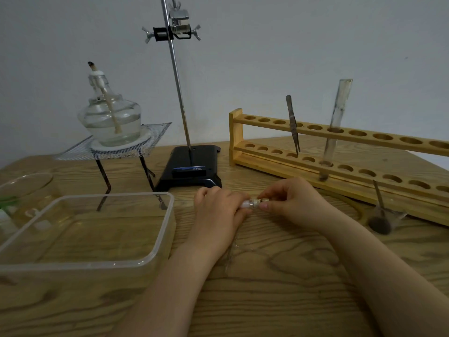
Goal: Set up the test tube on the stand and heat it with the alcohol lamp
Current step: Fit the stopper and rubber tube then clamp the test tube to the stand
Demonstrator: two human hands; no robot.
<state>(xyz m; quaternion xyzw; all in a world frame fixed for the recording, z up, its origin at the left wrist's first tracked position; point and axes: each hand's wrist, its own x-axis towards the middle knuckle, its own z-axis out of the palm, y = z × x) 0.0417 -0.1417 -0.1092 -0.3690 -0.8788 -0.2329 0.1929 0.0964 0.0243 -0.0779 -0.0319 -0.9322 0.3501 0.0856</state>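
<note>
Both hands work a small glass piece at centre frame.
Left hand (216, 207) grips the glass tube (249, 205) low over the surface (279, 276); right hand (289, 203) pinches its stopper end. Thin, slippery, breakable: hold the body lightly.

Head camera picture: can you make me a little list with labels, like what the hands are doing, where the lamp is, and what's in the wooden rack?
left hand: grips a small glass piece
right hand: pinches its other end
alcohol lamp: on wire mesh over a tripod, cap off, no flame visible
stand: black base, upright rod, clamp empty
wooden rack: holds tweezers and one test tube
plastic tub: clear, front left
table: wood
</note>
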